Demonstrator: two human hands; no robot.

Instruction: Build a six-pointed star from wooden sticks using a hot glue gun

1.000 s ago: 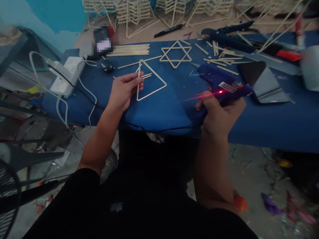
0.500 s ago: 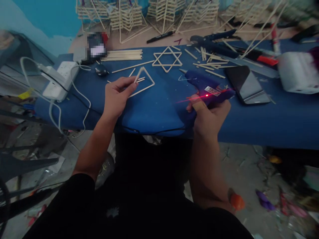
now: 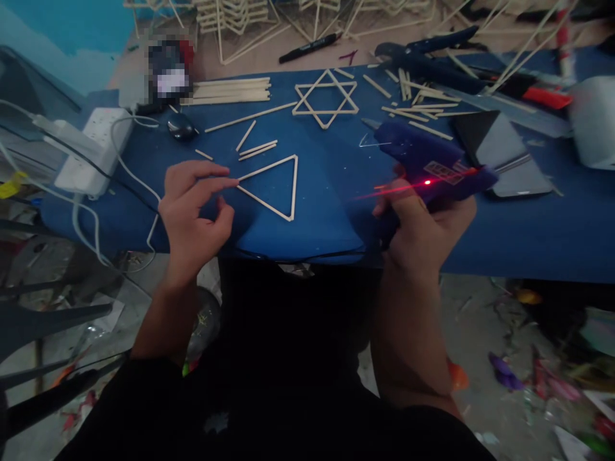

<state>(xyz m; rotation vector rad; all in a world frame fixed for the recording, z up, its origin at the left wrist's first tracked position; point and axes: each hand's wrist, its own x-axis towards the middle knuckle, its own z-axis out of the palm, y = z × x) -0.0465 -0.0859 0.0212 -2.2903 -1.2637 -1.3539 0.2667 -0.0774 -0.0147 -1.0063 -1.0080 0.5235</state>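
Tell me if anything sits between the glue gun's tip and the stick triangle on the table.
Nothing visible does. The glue gun is in the right hand, and only bare blue table lies between its tip and the triangle, whose left corner the left hand touches.

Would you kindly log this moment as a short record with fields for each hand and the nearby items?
left hand: the left hand has fingertips at the left corner of the stick triangle, which lies flat on the blue table
right hand: the right hand is closed on the blue glue gun, red light lit
beyond: stick star, loose sticks, phone, power strip
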